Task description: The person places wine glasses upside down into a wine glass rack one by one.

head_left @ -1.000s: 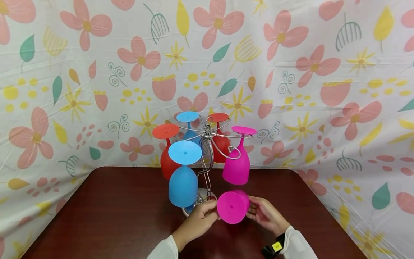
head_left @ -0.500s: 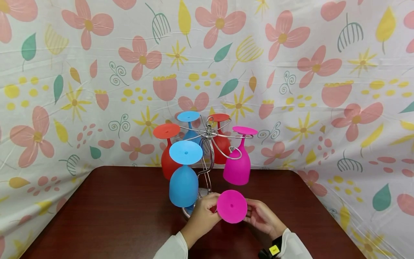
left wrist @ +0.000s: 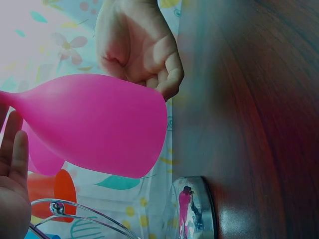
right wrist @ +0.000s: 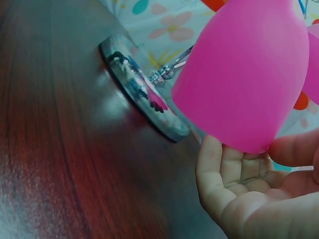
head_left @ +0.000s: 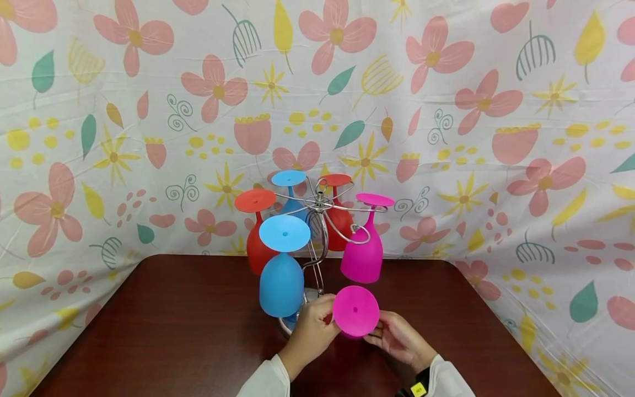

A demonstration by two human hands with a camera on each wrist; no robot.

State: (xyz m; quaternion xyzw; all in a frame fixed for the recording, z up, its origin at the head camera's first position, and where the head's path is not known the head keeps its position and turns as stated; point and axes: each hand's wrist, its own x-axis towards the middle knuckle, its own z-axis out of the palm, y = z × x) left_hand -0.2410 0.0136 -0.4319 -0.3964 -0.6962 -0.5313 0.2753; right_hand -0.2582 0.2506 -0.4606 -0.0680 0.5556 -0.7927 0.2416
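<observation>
A pink plastic goblet [head_left: 355, 311] is held upside down above the table, its round foot facing the head camera. My left hand [head_left: 311, 333] grips it at the stem; in the left wrist view that hand's fingers [left wrist: 19, 154] lie against the stem. With my right hand [head_left: 401, 339] I pinch the bowl's rim, as the right wrist view shows at the bowl [right wrist: 244, 79]. Behind stands a chrome wire goblet rack [head_left: 324, 237]. From it hang a second pink goblet [head_left: 364, 256], blue goblets [head_left: 281, 286] and red goblets [head_left: 254, 242], all upside down.
The rack's round shiny base [right wrist: 142, 94] stands on a dark red-brown wooden table [head_left: 188, 325]. A curled arm end [head_left: 361, 236] of the rack juts toward me above the held goblet. A flowered cloth [head_left: 149, 110] hangs behind the table.
The held pink goblet has turned so its foot now hides most of its bowl, and it has risen slightly. My left hand has moved a little up and right; my right hand has shifted slightly left.
</observation>
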